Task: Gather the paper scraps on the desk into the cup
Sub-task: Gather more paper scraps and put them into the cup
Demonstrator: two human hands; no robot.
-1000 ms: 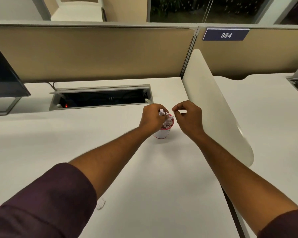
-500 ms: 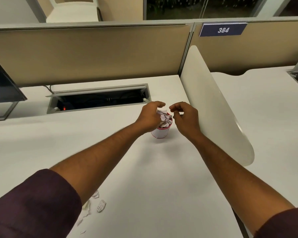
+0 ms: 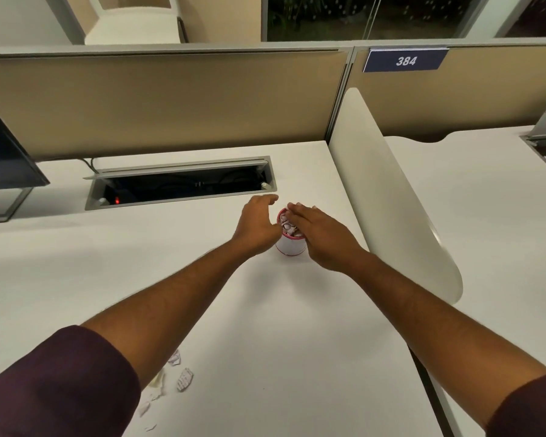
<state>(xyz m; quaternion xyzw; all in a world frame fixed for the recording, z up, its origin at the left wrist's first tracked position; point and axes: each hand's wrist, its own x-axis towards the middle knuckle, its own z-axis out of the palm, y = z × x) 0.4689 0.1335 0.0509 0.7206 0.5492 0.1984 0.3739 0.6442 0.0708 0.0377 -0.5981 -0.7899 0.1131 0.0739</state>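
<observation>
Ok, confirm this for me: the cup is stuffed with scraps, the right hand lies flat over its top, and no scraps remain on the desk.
Not quite. The head view shows loose scraps on the desk beside the left forearm. The rest holds: the cup is stuffed with scraps and the right hand lies flat over its top.

the right hand (image 3: 323,236) has flattened, its fingers now pressing on the scraps (image 3: 287,224) atop the cup (image 3: 290,246); the left hand (image 3: 257,225) has released its scrap and opened.
</observation>
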